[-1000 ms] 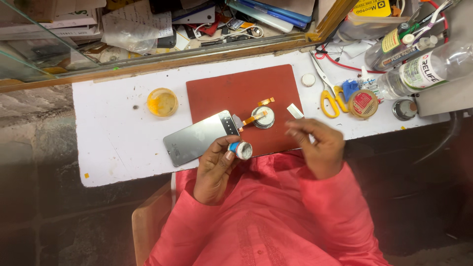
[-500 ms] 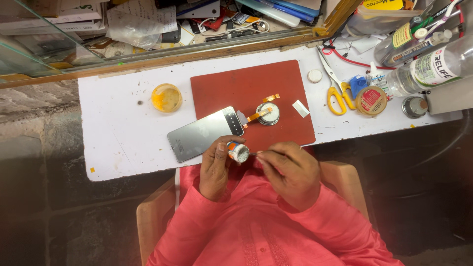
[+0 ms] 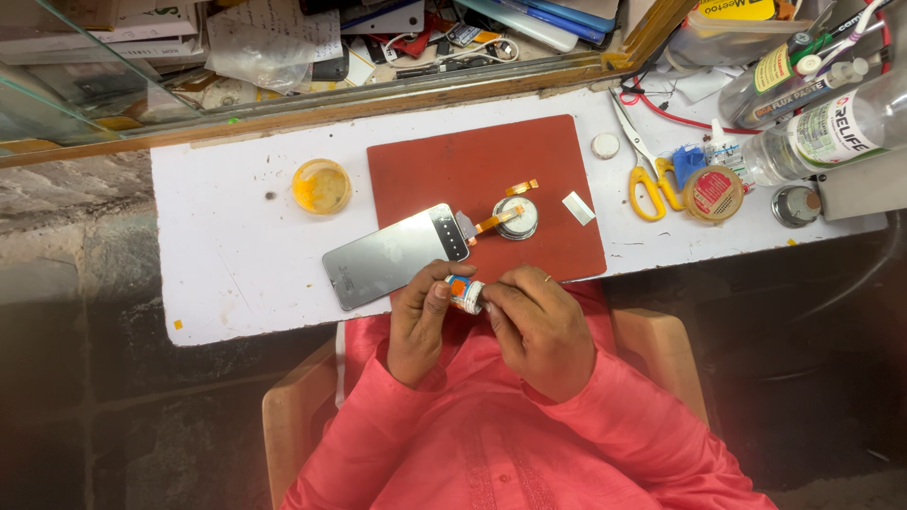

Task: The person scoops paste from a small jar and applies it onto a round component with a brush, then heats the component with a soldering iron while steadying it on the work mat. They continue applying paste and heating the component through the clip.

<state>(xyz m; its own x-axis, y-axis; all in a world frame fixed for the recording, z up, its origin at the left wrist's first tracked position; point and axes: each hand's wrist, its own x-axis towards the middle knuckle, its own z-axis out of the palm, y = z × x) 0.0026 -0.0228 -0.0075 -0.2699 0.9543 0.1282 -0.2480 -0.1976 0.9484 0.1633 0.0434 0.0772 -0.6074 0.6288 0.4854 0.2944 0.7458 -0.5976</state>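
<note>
**Small roll held in both hands at the bench edge**

A small round roll [image 3: 465,293], white with an orange and blue end, is gripped between the fingers of the left hand [image 3: 422,321] and the right hand [image 3: 539,326], just over the near edge of the white table [image 3: 227,255]. The step in hand appears to be working the roll loose or peeling from it; a fine pinch at its edge would be called for. A silver phone [image 3: 387,257] lies face down just beyond, half on the red mat [image 3: 472,165], beside a small round part [image 3: 517,217] with orange ribbon. A yellow dish [image 3: 321,185], yellow scissors [image 3: 645,184], a tape roll [image 3: 713,193] and bottles [image 3: 831,127] are set well apart. Nothing is seen between the hands and the phone.
</note>
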